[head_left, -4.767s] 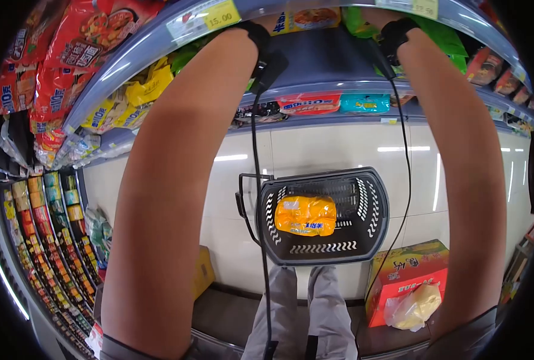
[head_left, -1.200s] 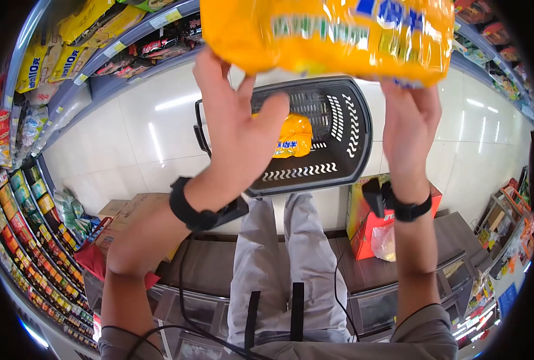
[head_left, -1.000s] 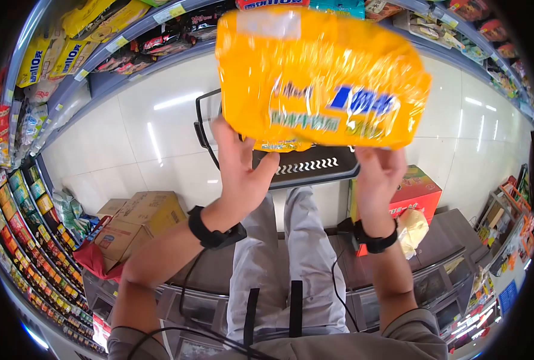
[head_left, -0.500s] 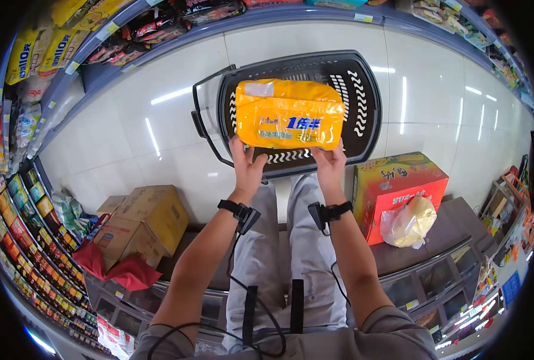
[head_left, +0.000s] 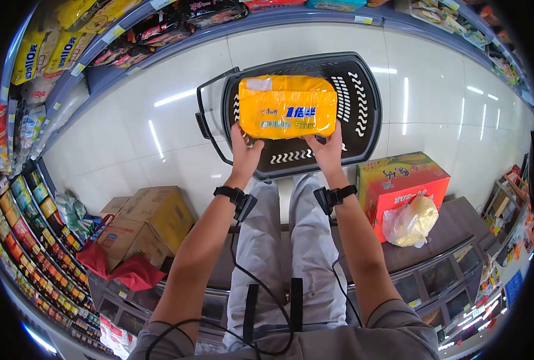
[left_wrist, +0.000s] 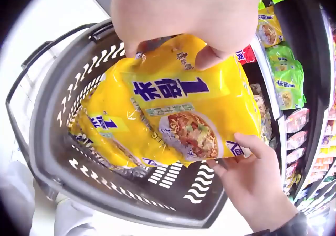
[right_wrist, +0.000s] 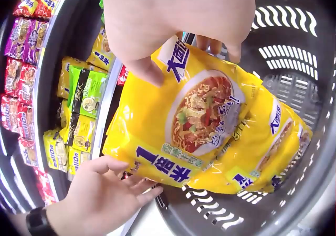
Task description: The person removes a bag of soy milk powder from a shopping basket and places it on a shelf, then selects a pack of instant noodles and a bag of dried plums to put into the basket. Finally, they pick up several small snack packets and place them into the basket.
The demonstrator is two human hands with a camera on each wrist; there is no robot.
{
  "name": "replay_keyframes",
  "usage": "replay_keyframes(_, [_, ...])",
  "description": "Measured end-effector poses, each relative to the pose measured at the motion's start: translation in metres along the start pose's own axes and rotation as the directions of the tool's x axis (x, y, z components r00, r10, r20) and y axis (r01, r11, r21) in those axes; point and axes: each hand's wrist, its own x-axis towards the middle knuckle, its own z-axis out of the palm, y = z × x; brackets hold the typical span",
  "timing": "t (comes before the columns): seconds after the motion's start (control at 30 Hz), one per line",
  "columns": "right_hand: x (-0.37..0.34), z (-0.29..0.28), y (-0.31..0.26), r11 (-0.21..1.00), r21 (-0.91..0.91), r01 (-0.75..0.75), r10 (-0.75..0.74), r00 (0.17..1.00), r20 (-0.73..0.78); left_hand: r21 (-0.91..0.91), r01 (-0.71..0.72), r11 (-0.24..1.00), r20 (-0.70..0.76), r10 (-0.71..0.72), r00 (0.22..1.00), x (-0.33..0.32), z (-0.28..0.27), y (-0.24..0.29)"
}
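A yellow-orange multipack of instant noodles [head_left: 288, 114] is held by both hands over the black shopping basket [head_left: 370, 135]. My left hand [head_left: 246, 150] grips its left end, thumb at the near edge. The right hand [head_left: 328, 150] holds the opposite end in the same way. In the left wrist view, the printed noodle bowl shows on the held pack [left_wrist: 184, 105], and a second yellow noodle pack [left_wrist: 107, 141] lies beneath it in the basket. The right wrist view also shows that lower pack [right_wrist: 270, 144], partly covered by the held one.
Shelves of noodle packs [head_left: 216, 12] curve along the far side and left. Cardboard boxes [head_left: 147, 219] stand at left on a dark ledge. At right are a red box [head_left: 402, 186] and a plastic-wrapped yellowish bundle [head_left: 412, 222]. The basket handle [head_left: 201, 114] sticks out leftward.
Both hands were reaching into the shelf; they brought out the noodle pack, raised it close to the head camera, then lowered it over the basket. Over the last half second it moved only slightly.
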Motion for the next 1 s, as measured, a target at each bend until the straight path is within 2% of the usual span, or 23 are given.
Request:
replay_keyframes(0.07, [0.011, 0.003, -0.006, 0.989, 0.137, -0.06, 0.056, 0.998, 0.029, -0.029, -0.006, 1.0, -0.011, 0.006, 1.0, 0.013, 0.004, 0.002])
replay_keyframes(0.17, [0.028, 0.004, -0.01, 0.992, 0.109, -0.058, 0.053, 0.997, 0.047, -0.023, 0.013, 1.0, -0.019, -0.013, 1.0, 0.028, 0.006, 0.021])
replay_keyframes(0.23, [0.038, 0.002, -0.009, 0.996, 0.078, -0.049, 0.045, 0.998, 0.048, 0.06, 0.042, 0.997, 0.009, -0.042, 0.999, 0.036, 0.008, 0.028])
replay_keyframes(0.37, [0.046, -0.005, -0.012, 0.985, 0.143, -0.095, 0.083, 0.993, 0.087, 0.18, -0.008, 0.984, -0.005, 0.009, 1.0, 0.039, 0.008, 0.018])
replay_keyframes(0.5, [0.05, -0.013, -0.022, 0.988, 0.093, -0.12, 0.104, 0.982, 0.154, 0.129, 0.061, 0.99, -0.038, -0.057, 0.998, 0.03, 0.006, 0.021])
replay_keyframes(0.57, [0.049, -0.017, -0.026, 0.989, 0.07, -0.132, 0.119, 0.98, 0.161, 0.205, 0.129, 0.97, -0.121, -0.106, 0.987, 0.026, -0.004, 0.007])
replay_keyframes(0.6, [0.049, -0.017, -0.026, 0.991, 0.062, -0.115, 0.105, 0.983, 0.152, 0.318, 0.074, 0.945, -0.155, -0.025, 0.988, 0.027, -0.016, -0.02])
replay_keyframes(0.63, [0.047, -0.019, -0.026, 0.994, 0.053, -0.099, 0.091, 0.986, 0.143, 0.321, 0.067, 0.945, -0.152, -0.018, 0.988, 0.024, -0.027, -0.029])
replay_keyframes(0.67, [0.044, -0.021, -0.029, 0.994, 0.058, -0.091, 0.082, 0.987, 0.139, 0.264, 0.185, 0.947, -0.107, -0.162, 0.981, 0.021, -0.038, -0.032])
replay_keyframes(0.7, [0.039, -0.024, -0.033, 0.993, -0.021, -0.118, 0.119, 0.989, 0.085, 0.213, 0.302, 0.929, -0.051, -0.298, 0.953, 0.016, -0.046, -0.024])
replay_keyframes(0.8, [0.012, -0.045, -0.026, 0.968, -0.167, -0.186, 0.182, 0.983, -0.039, 0.075, 0.562, 0.824, -0.054, -0.559, 0.827, -0.012, -0.068, -0.001])
replay_keyframes(0.9, [-0.027, -0.085, -0.034, 0.885, -0.305, -0.352, 0.307, 0.933, -0.187, 0.039, 0.679, 0.733, -0.117, -0.671, 0.732, -0.048, -0.104, 0.006])
replay_keyframes(0.93, [-0.041, -0.105, -0.017, 0.888, -0.303, -0.347, 0.291, 0.932, -0.214, 0.019, 0.688, 0.725, -0.134, -0.68, 0.721, -0.06, -0.112, 0.021])
replay_keyframes(1.0, [-0.08, -0.147, 0.015, 0.739, -0.473, -0.48, 0.472, 0.87, -0.145, -0.002, 0.699, 0.715, -0.144, -0.692, 0.707, -0.08, -0.127, 0.051])
